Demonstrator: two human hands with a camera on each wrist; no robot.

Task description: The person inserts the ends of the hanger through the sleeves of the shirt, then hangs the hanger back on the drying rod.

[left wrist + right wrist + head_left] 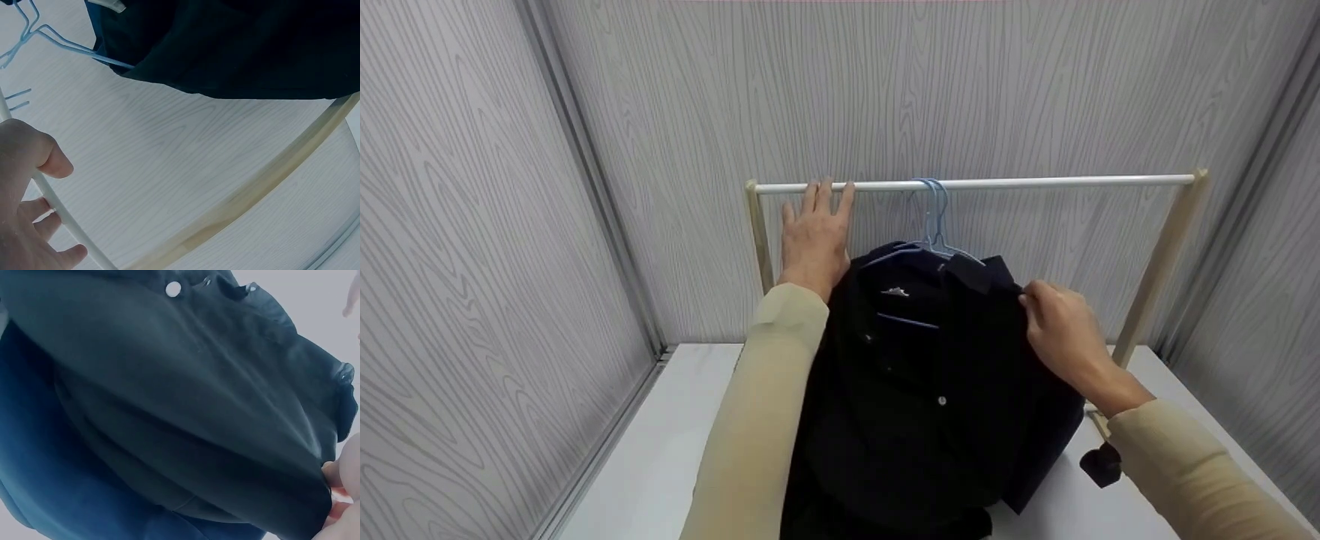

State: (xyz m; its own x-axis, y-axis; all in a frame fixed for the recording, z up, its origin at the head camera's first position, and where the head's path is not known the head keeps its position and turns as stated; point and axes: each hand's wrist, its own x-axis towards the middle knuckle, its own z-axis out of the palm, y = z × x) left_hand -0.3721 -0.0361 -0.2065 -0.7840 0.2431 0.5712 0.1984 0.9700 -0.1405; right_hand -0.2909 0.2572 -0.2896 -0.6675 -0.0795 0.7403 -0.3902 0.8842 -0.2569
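Note:
A black button-up shirt [900, 435] hangs with its collar partly open on a light blue hanger [960, 253]. Two blue hooks sit close together over the white rail [1057, 182]. My right hand [1061, 330] pinches the shirt at its shoulder, beside the collar. Left of the hooks, my left hand [815, 244] reaches up with extended fingers, its fingertips at the rail. In the left wrist view its thumb [56, 163] overlaps the rail, spread away from the other fingers. A dark blue garment [101, 467] shows behind the black shirt in the right wrist view.
Wooden posts [1159, 270] hold up the rail at both ends. The rack stands on a white table [675, 420], close to grey wood-patterned walls [660, 90]. A small dark piece [1101, 465] shows beside my right sleeve.

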